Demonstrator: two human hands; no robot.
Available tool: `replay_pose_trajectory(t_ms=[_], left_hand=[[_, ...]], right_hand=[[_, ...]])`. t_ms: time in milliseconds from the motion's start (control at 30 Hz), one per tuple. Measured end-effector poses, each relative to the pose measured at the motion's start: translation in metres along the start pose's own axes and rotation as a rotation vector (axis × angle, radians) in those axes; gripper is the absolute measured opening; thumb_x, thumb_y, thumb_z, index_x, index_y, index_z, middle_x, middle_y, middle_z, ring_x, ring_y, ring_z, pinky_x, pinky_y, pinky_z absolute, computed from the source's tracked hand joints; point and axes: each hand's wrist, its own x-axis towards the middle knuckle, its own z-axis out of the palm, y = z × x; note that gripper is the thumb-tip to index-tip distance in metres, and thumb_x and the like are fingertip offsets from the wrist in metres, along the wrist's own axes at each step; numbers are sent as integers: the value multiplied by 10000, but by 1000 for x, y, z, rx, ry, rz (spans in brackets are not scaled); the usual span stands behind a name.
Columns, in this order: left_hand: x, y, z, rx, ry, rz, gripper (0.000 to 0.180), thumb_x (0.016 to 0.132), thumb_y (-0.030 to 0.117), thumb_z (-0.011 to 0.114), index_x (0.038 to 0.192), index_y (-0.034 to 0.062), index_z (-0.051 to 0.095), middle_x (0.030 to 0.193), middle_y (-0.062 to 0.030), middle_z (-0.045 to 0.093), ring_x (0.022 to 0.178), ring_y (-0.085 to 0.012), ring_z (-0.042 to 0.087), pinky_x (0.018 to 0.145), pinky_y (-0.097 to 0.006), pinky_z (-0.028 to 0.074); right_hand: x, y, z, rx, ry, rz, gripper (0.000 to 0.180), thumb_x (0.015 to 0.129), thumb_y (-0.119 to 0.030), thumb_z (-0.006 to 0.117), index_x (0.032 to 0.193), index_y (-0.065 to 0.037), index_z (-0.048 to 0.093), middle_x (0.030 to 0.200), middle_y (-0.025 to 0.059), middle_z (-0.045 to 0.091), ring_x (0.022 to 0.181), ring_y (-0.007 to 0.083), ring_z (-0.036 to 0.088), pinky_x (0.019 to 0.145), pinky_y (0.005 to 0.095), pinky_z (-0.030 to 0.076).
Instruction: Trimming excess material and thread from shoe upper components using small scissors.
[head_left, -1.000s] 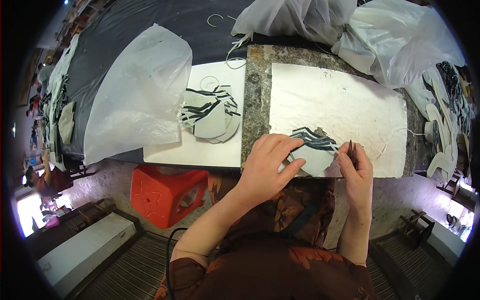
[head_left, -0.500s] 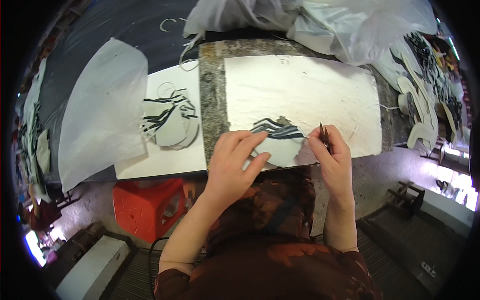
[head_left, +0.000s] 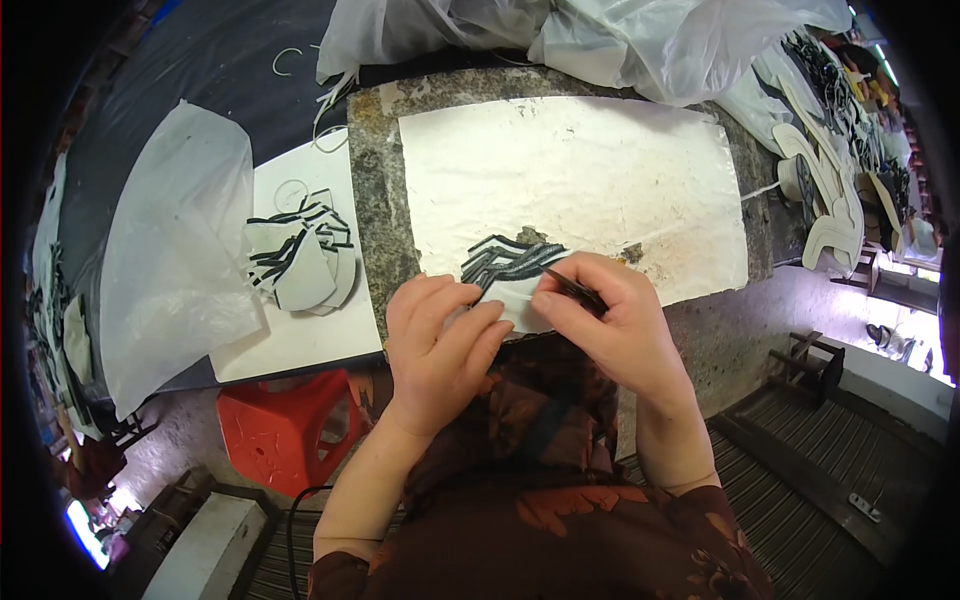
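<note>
A pale shoe-upper-like cut piece (head_left: 515,290) with dark wavy strips (head_left: 512,264) along its far edge lies at the front of a white sheet. My left hand (head_left: 437,335) is at its left side, fingers bent, thumb and fingertips closed on its edge. My right hand (head_left: 612,315) grips a small dark pointed tool (head_left: 578,290), which looks like thread snips. The tool's tip reaches the right end of the dark strips, and the fingers cover most of it. Both hands are close together over the piece.
The white sheet (head_left: 570,160) lies on a worn stone slab (head_left: 378,190). To the left, similar pieces (head_left: 305,270) are piled on a white board beside a translucent plastic sheet (head_left: 185,250). Plastic bags (head_left: 640,45) lie behind; a red stool (head_left: 270,435) stands below the table.
My right hand has moved left with the dark tool, from beside the piece onto its strips. The left hand's fingers have drawn in and curled. The whole view has shifted slightly.
</note>
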Motion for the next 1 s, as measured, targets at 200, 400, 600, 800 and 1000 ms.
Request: replay_pose_trajectory(t_ms=[200,400,600,800,1000], left_hand=[[4,0,-3,35,-61,50,214,796,132,838,1003,137,786,1034,18,698,1021,-219,623,1028,-475,449],[5,1,-4,35,-86,40,224,799,135,837,1018,140,787,1047,18,693,1021,-217,621,1044,-481,436],[6,1,-4,31,-106,39,228,797,132,837,1019,142,787,1056,14,690,1030,-225,617,1052,-483,430],[6,0,-3,39,-104,45,231,793,126,838,1017,137,785,1085,7,699,1037,-234,619,1046,-480,435],[5,-1,-2,40,-102,52,235,790,122,845,1016,123,781,1107,0,708,1031,-237,625,1040,-483,440]], right_hand=[[13,-1,5,-189,-17,-11,107,908,-100,714,923,4,688,759,25,611,692,69,528,614,248,428],[18,0,6,-333,15,-80,146,894,-174,690,891,-29,679,819,144,680,724,323,671,649,398,519],[22,7,7,-360,50,-106,142,888,-138,697,895,-1,661,748,108,634,643,193,581,615,315,465],[22,7,8,-337,69,-104,142,889,-135,692,900,3,662,766,119,650,654,202,601,619,320,473],[21,10,9,-307,72,-104,143,896,-130,690,921,9,667,784,122,662,661,205,608,628,320,482]])
